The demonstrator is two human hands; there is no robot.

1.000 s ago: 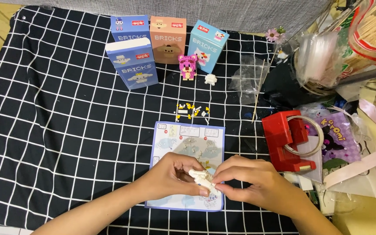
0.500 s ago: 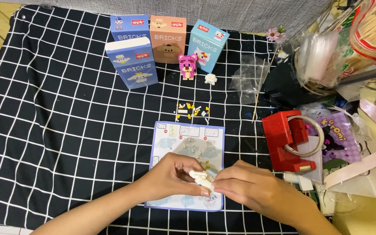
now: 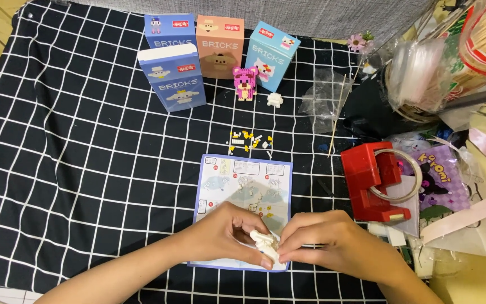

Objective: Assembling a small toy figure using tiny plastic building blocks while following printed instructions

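Both the left hand [image 3: 226, 233] and right hand [image 3: 324, 242] pinch the small white brick figure [image 3: 265, 243] over the instruction sheet [image 3: 243, 186] near the cloth's front edge, so too hard a squeeze could pop pieces loose.

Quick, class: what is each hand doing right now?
Left hand: closed on the small white brick model.
Right hand: fingers pinching the same model.

We are seeing even, fairly bright light falling from above, casting only soft shadows under the hands. The plastic bags [image 3: 423, 73] at the upper right are catching glare. Focus is holding sharp across the frame; the grid cloth [image 3: 74, 169] is bowing slightly near the edges.
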